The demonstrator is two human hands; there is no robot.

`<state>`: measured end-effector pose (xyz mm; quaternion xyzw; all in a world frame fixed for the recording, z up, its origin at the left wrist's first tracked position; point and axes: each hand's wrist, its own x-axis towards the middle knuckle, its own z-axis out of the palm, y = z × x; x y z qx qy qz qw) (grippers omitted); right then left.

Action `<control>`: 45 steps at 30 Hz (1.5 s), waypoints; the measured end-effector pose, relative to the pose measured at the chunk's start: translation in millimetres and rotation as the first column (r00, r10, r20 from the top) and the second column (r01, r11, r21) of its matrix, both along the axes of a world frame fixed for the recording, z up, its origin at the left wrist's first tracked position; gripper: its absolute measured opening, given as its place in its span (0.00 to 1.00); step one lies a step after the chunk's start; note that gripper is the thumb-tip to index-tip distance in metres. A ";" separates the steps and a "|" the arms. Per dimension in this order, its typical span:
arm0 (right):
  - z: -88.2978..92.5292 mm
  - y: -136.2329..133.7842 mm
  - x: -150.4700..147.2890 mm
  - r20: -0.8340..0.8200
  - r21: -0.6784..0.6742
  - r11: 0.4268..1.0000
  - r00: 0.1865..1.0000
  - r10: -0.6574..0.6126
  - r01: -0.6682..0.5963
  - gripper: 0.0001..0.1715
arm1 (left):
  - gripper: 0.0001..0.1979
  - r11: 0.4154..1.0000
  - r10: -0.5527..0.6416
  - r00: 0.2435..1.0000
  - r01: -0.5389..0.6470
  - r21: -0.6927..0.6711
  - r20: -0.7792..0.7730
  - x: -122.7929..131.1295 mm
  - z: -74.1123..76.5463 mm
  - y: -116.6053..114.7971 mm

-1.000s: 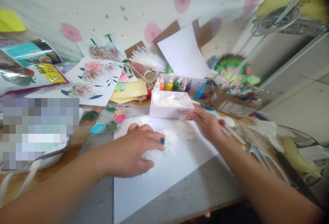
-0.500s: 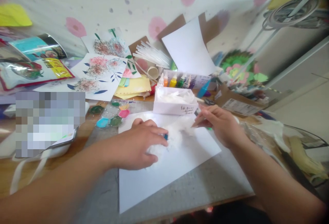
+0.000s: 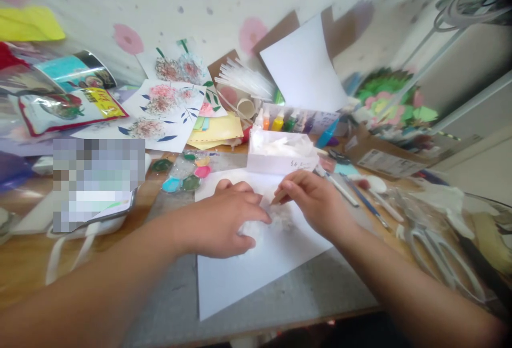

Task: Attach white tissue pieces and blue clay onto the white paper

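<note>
A white sheet of paper (image 3: 240, 284) lies on a grey mat (image 3: 168, 294), with a pale, fluffy white material (image 3: 253, 233) on it, partly under my left hand (image 3: 228, 220). That hand is spread over the material, its fingers apart. Just right of it, my right hand (image 3: 308, 196) is closed in a pinch above the paper; whatever sits between its fingertips is too small to make out. Behind both hands stands a white box (image 3: 280, 162) filled with white tissue-like material.
A paint palette (image 3: 191, 183) lies left of the paper. Paint bottles (image 3: 278, 122) stand behind the box. Brushes (image 3: 366, 199) and scissors (image 3: 436, 252) are on the right, a phone (image 3: 100, 199) on the left. Flower paintings (image 3: 160, 108) lean at the back.
My right hand has moved left and slightly down, nearer my left hand. The blue bit seen by my left fingers no longer shows. The whole view has shifted, showing more of the right side.
</note>
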<state>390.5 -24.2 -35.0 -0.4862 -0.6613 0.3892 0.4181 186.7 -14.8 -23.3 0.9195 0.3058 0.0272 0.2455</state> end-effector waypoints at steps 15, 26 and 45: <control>-9.9 0.0 -4.6 0.544 0.263 0.960 0.837 -0.062 -0.100 0.10 | 0.18 0.999 -0.025 0.999 0.024 0.037 0.021 -2.2 -3.2 2.3; -6.0 1.1 1.8 0.258 0.175 0.984 0.962 -0.084 0.039 0.12 | 0.14 1.000 0.006 0.999 -0.006 0.007 0.034 -4.5 0.2 4.2; -11.6 -11.6 10.0 0.240 0.167 0.986 0.970 -0.033 -0.008 0.10 | 0.16 0.997 0.047 0.999 -0.048 0.065 0.017 1.4 -7.0 4.2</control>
